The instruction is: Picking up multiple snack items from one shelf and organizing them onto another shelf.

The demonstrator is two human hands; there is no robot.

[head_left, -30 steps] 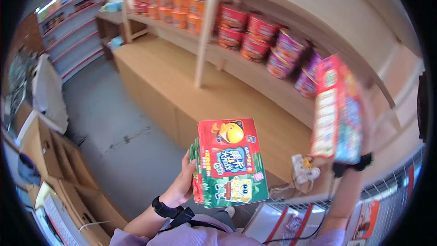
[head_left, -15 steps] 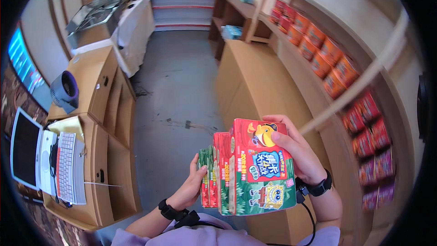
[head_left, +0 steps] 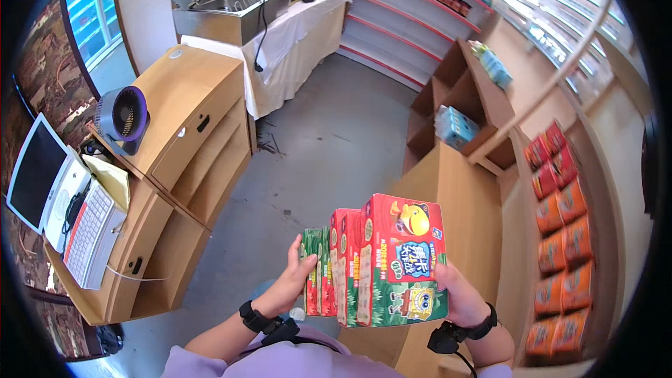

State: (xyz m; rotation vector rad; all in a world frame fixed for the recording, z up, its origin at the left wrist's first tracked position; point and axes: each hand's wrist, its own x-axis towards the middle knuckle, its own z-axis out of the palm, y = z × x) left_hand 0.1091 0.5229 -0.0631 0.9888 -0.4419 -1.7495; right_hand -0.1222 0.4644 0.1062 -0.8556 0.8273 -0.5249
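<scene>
A row of red and green cartoon snack boxes (head_left: 404, 287) is clamped between my two hands in front of my body. The box at the right end shows its broad face, with a yellow duck-like figure above and a square yellow figure below. My left hand (head_left: 292, 281) presses the left end of the row, its thumb against the outermost box. At the other end, my right hand (head_left: 463, 297) grips the right edge of the largest-looking box; most of its fingers are hidden behind it. Below the boxes is a wooden counter (head_left: 458, 217).
On the right, a shelf holds orange packs (head_left: 568, 234) and red packs (head_left: 548, 147). Left stands a wooden desk (head_left: 192, 91) with a fan (head_left: 122, 115), and a computer (head_left: 42, 175). Ahead are a cloth-covered table (head_left: 304, 49), a brown shelf (head_left: 483, 91) and a wall rack (head_left: 413, 24).
The whole view has swung, so the room appears shifted to the right. My right hand has slid lower, its thumb moving from the box's face to its edge. Both hands still hold the boxes.
</scene>
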